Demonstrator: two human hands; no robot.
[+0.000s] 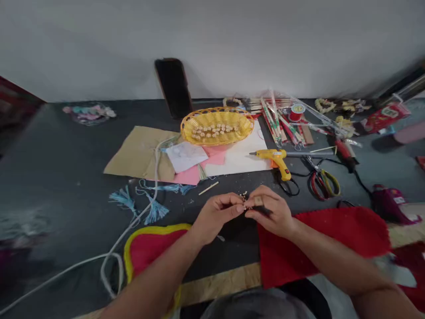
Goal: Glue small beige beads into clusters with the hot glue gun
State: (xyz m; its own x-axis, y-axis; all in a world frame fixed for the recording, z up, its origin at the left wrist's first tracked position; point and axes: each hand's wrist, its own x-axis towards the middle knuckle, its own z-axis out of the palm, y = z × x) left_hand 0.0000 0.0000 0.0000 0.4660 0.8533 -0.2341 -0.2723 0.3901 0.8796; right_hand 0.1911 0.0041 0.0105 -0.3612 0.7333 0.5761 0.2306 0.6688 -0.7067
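Observation:
My left hand [221, 215] and my right hand [272, 210] meet over the dark table, fingertips pinched together. Between them is a small cluster of pale beads [245, 206], partly hidden by the fingers. A short dark piece [262, 210] lies against my right fingers; I cannot make out what it is. Beyond the hands, a yellow oval basket [212, 116] holds several small pale beaded pieces [217, 130]. A yellow glue gun [274, 158] lies on its side behind my right hand. A thin wooden stick [208, 188] rests behind my left hand.
Blue tassels [156, 212] and a white cord [133, 221] lie at left. Scissors [323, 181], a red thread spool [296, 112] and packaged sticks [274, 119] are at right. A phone [173, 86] leans on the wall. Red felt [345, 230] lies under my right forearm.

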